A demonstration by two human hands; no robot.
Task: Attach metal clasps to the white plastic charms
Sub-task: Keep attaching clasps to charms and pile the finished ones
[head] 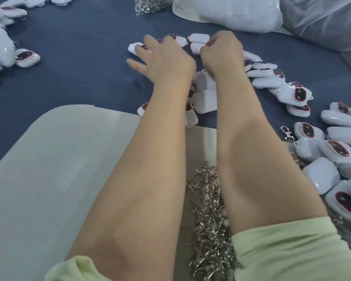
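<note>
Nearest: two pale green sleeves, pushed up, bare forearms reaching forward.
Clasp pile: loose metal clasps heaped between the forearms on a pale sheet; plenty remain unused.
Right heap: white charms with dark red-rimmed faces, stacked beside the right forearm. One swivel clasp sticks out at its edge, so at least some here look finished.
Loose charms: a scatter on the blue cloth under and just beyond the wrists. No clasps show on them, so they appear to be waiting.
Left hand: fingers spread wide and fairly straight, fingertips resting on charms at the far edge of the scatter, gripping nothing.
Right hand: fingers curled tight, knuckles up, touching a charm at the fingertips. Whether it pinches that charm, a clasp or nothing, I cannot tell.
Left heap: more charms far left, a clasp visible on one.
Farthest: a clear bag of clasps and big white plastic bags.
Progress: likely mid-batch; both hands seem to be picking the next charm, with no clasp being attached yet.
</note>
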